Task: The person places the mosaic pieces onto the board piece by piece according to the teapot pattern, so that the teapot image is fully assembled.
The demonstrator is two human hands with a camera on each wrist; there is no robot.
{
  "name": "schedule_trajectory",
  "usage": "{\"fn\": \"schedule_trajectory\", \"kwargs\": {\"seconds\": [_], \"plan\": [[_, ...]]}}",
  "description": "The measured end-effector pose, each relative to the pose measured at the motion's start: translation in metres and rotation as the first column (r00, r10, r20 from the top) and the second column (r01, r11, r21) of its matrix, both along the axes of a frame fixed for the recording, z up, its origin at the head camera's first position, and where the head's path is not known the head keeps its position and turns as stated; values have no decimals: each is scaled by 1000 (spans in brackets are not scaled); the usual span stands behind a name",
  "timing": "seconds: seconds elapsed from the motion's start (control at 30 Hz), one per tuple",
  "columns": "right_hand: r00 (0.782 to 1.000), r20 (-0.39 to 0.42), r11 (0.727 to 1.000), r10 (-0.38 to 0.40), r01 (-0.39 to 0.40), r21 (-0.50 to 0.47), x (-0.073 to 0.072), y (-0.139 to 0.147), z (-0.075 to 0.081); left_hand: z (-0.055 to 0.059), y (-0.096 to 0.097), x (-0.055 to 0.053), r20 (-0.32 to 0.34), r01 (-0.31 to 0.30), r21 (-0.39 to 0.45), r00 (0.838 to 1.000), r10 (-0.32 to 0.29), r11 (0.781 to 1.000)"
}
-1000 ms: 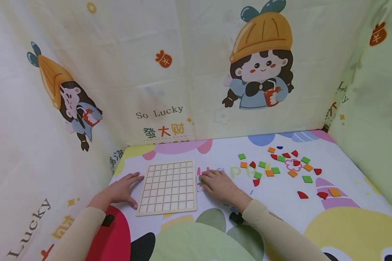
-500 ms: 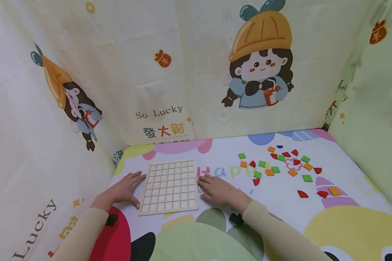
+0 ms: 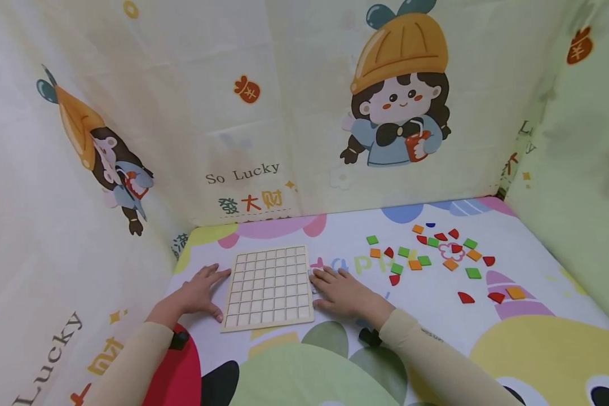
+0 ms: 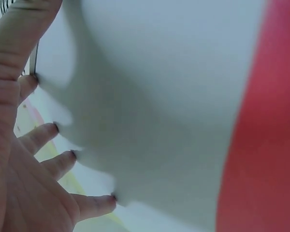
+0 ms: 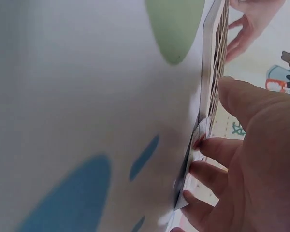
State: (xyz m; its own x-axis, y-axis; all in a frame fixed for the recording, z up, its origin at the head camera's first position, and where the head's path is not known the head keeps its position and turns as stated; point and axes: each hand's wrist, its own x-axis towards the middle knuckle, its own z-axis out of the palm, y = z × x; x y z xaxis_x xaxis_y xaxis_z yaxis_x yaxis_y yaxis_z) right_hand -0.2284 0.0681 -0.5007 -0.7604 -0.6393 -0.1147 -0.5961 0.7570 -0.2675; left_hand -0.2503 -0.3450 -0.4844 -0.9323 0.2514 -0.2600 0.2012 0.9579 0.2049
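Where the two beige sleeves [image 3: 137, 361] reach in from the near edge, the left hand [image 3: 195, 292] and the right hand [image 3: 346, 294] flank a pale gridded board [image 3: 268, 290] that lies flat on the table [image 3: 428, 316], left of centre. The left fingers are spread wide and grip nothing; the index fingertip and thumb come to the board's left side, while the others rest on the cloth. On the opposite side the right fingers lie extended over a small printed card [image 5: 201, 128] beside the board's right edge, with the thumb close to that edge; whether the card slips under the board cannot be told. The step in hand looks like steadying or squaring the board. Done well, it would probably take light, even pressure from both sides, low on the rim, so that the board does not skew. Keeping the right fingers flat should spare the thin card from buckling or being pushed beneath. Farther off to the right lie scattered red quarter-round pieces [image 3: 465, 297], green pieces [image 3: 473, 273] and orange pieces [image 3: 515, 293], well clear of both hands, then a blue piece [image 3: 430, 225], and behind everything a printed cream curtain [image 3: 304, 124].
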Motion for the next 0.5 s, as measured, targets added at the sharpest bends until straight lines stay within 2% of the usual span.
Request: {"fn": "schedule_trajectory", "kwargs": {"seconds": [0.17,0.5], "plan": [[999,-30,999,-30,31,22,-1,6,-1,-3,8,-7,-30,4,-36,1000,-5,999],[997,-19,996,-81,81,33,1,20,-3,-9,21,-13,-54,48,-13,997,-48,999]]}}
